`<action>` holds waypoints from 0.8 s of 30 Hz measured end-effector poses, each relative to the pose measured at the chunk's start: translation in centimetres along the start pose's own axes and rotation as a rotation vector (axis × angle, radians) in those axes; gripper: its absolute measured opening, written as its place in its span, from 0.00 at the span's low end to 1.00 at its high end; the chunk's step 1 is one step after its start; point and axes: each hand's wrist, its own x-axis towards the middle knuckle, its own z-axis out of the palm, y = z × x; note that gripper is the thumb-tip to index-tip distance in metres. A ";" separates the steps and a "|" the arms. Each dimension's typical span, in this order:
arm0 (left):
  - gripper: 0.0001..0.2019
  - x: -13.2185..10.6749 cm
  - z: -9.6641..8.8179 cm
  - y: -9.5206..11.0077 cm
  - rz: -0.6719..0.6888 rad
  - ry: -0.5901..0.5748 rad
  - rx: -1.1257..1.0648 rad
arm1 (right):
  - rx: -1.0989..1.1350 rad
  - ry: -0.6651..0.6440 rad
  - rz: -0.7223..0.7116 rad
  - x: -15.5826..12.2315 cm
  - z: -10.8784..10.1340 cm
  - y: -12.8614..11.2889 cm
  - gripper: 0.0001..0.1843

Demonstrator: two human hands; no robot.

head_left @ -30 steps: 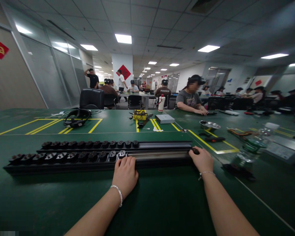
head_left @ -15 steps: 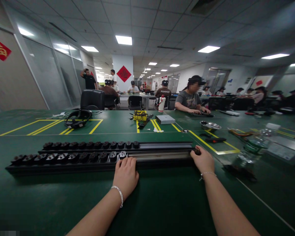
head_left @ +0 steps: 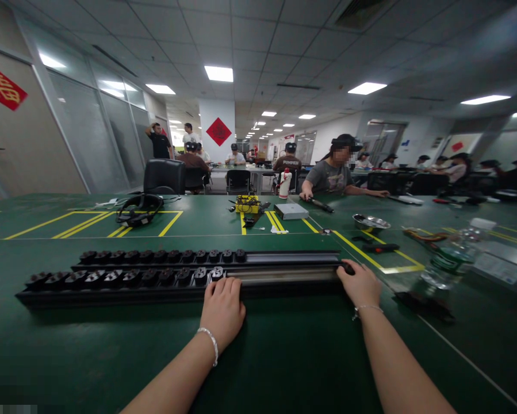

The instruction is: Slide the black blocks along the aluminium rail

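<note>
Unchanged this past second: left hand [head_left: 222, 307], grip unclear, rests on the near long black rail [head_left: 154, 293]; right hand [head_left: 364, 286] pinches a small dark rounded piece [head_left: 348, 268] at the rail's right end; no progress shows.

I lose part of the front black rail [head_left: 284, 284] behind the left hand [head_left: 222, 307], whose fingertip contact I cannot make out. The right hand [head_left: 362, 284] hides the rail's right end and part of a small dark piece [head_left: 348, 268] in its grasp. Both forearms [head_left: 172, 368] leave the bottom edge. The bottle's [head_left: 454, 259] label is too blurred for me to read.
</note>
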 end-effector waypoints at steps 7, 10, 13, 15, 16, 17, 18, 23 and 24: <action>0.17 0.0 0.1 -0.1 0.018 0.030 -0.019 | 0.012 -0.011 0.063 0.2 0.1 0.4 0.24; 0.17 0.0 0.1 0.0 0.014 0.030 -0.023 | 0.007 -0.017 0.092 0.3 0.1 0.6 0.25; 0.17 0.0 -0.1 0.0 0.004 0.010 -0.024 | 0.020 -0.013 0.068 0.4 0.1 0.7 0.24; 0.17 0.0 -0.2 0.1 0.000 -0.002 -0.028 | 0.016 -0.007 0.059 0.4 0.1 0.8 0.23; 0.17 0.0 -0.2 0.1 0.001 -0.004 -0.030 | 0.007 -0.003 0.054 0.4 0.1 0.8 0.23; 0.17 0.0 -0.3 0.1 0.003 -0.005 -0.031 | -0.003 0.000 0.046 0.4 0.1 0.9 0.23; 0.17 0.0 -0.3 0.1 0.006 -0.006 -0.031 | -0.015 0.007 0.038 0.4 0.2 0.9 0.24; 0.17 0.1 -0.3 0.1 -0.005 -0.013 -0.025 | -0.040 0.006 0.011 0.9 0.7 1.7 0.28; 0.17 0.1 -0.3 0.1 -0.007 -0.014 -0.025 | -0.031 0.005 0.009 1.0 0.7 1.8 0.28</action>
